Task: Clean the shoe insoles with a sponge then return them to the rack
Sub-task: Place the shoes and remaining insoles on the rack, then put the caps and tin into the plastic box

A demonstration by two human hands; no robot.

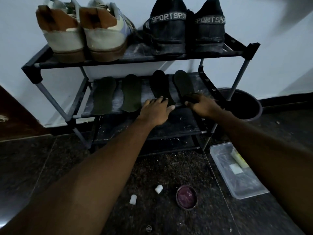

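Several dark insoles lie side by side on the second shelf of a black shoe rack (55, 106): two greenish ones (103, 95) (131, 92) on the left, two black ones (160, 85) (183, 83) on the right. My left hand (156, 110) rests flat on the near end of the third insole, fingers spread. My right hand (201, 103) lies over the heel end of the rightmost insole, fingers curled on it. A yellow sponge (238, 158) sits in a clear plastic tray (250, 192) on the floor at the right.
White-and-brown sneakers (81, 31) and black sport shoes (184, 29) stand on the top shelf. A dark bucket (245, 106) stands right of the rack. On the speckled floor lie a round tin (186, 197) and two small white pieces (158, 189) (133, 199).
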